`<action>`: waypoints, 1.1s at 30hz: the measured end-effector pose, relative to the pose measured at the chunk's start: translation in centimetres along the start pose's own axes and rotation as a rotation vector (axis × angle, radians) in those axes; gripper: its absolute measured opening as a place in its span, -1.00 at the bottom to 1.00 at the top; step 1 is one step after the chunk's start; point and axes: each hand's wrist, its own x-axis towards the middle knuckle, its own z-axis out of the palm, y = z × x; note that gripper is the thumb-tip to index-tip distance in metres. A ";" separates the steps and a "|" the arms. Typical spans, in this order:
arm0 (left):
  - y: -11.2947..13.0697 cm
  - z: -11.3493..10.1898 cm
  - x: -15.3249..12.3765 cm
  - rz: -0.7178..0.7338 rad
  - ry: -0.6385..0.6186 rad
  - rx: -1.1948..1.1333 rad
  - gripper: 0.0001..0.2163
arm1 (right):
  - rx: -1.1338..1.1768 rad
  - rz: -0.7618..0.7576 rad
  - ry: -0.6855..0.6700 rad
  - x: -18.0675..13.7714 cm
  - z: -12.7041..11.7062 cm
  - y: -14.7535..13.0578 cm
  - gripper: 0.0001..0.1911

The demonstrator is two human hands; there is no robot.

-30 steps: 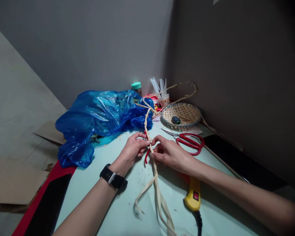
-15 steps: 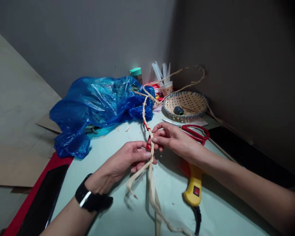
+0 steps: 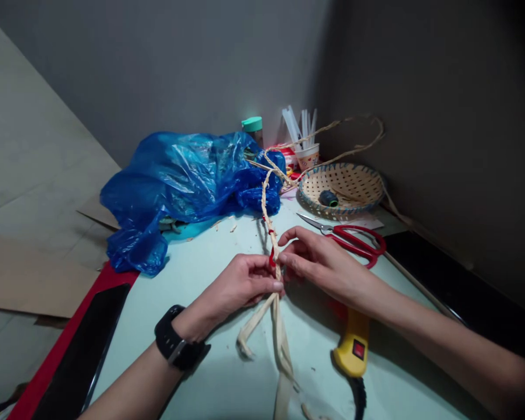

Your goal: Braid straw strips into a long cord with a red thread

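Note:
A pale braided straw cord (image 3: 268,213) runs from the back of the table toward me, with a red strand showing at the braid point. My left hand (image 3: 240,284), with a black watch on its wrist, pinches the cord where the braid ends. My right hand (image 3: 321,262) pinches the same spot from the other side. Below the hands the loose flat straw strips (image 3: 280,344) hang apart over the light green table (image 3: 210,373).
A crumpled blue plastic bag (image 3: 179,181) lies at the back left. Red scissors (image 3: 354,240), a woven basket (image 3: 342,185) holding a dark spool, a paper cup of glue sticks (image 3: 306,153) and a green-capped jar (image 3: 254,127) are behind. A yellow glue gun (image 3: 353,350) lies under my right forearm.
Both hands stay pinched on the braid; the left hand dropped lower on the cord half a second ago and has since come back up beside the right. The view drifted slightly.

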 end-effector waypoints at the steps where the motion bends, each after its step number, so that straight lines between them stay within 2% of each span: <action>1: 0.0 0.0 0.0 0.000 -0.005 0.042 -0.87 | -0.060 -0.013 -0.002 -0.1 0.1 -0.1 -0.87; 6: 0.3 -0.4 -0.1 -0.003 0.012 0.215 -0.86 | -0.293 -0.021 0.014 -0.3 -0.2 -1.2 -0.88; 11: 0.2 -1.1 0.1 -0.008 0.052 0.430 -0.85 | -0.395 0.009 0.055 1.0 -2.5 -1.8 -0.78; 13: 0.1 -1.1 0.1 0.014 0.063 0.488 -0.85 | -0.304 0.011 0.060 2.7 -3.3 -1.4 -0.67; 15: 0.2 -1.0 0.2 0.030 0.061 0.520 -0.85 | -0.116 0.052 0.051 4.7 -3.4 -0.9 -0.60; 19: 0.7 -1.1 0.3 0.019 0.057 0.446 -0.87 | -0.018 0.090 0.000 8.1 -2.5 -0.1 -0.73; 23: 1.2 -1.9 0.5 0.001 0.071 0.268 -0.88 | 0.082 0.117 -0.041 8.9 -1.6 -0.5 -0.73; 27: 1.2 -2.6 0.7 -0.017 0.011 0.226 -0.84 | 0.170 0.171 -0.072 8.7 -1.3 -0.7 -0.66; 29: 1.5 -2.9 0.8 -0.008 0.064 0.214 -0.76 | 0.212 0.188 -0.044 8.7 -1.4 -0.6 -0.66; 31: 2.1 -3.2 0.8 0.022 0.156 0.153 -0.53 | 0.245 0.204 -0.016 8.7 -1.4 -0.4 -0.69; 33: 2.9 -3.3 0.9 0.045 0.190 0.073 -0.29 | 0.266 0.216 -0.004 8.6 -1.5 -0.3 -0.73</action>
